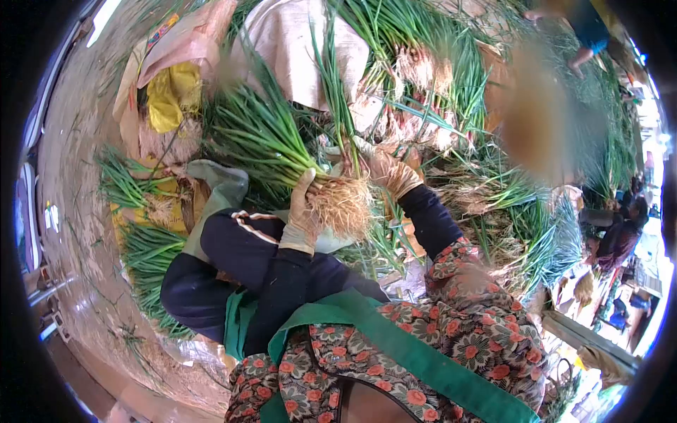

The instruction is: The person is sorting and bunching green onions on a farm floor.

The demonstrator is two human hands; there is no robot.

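Floor [77,233] is bare, littered with green scraps; heaps of green onions all round, pale sacks [296,49] behind, a yellow bag [169,95] at upper left. Bundle of green onions [282,144] sits centre frame, over the person's lap, roots [342,204] toward the camera, leaves fanning up and left. Left hand [305,211], gloved, is closed round the bundle just above the roots. Right hand [386,173], also gloved, is curled against the far side of the root end; exactly what its fingers pinch is hidden by the roots, possibly a few upright stalks. Handling guess: light, floppy, stalks bruise and snap if bent; leaves slick, root end dry and fibrous. Best hold looks like the white neck just above the roots, where the stalks bunch tight. Other people [620,233] sit at right edge, well apart.
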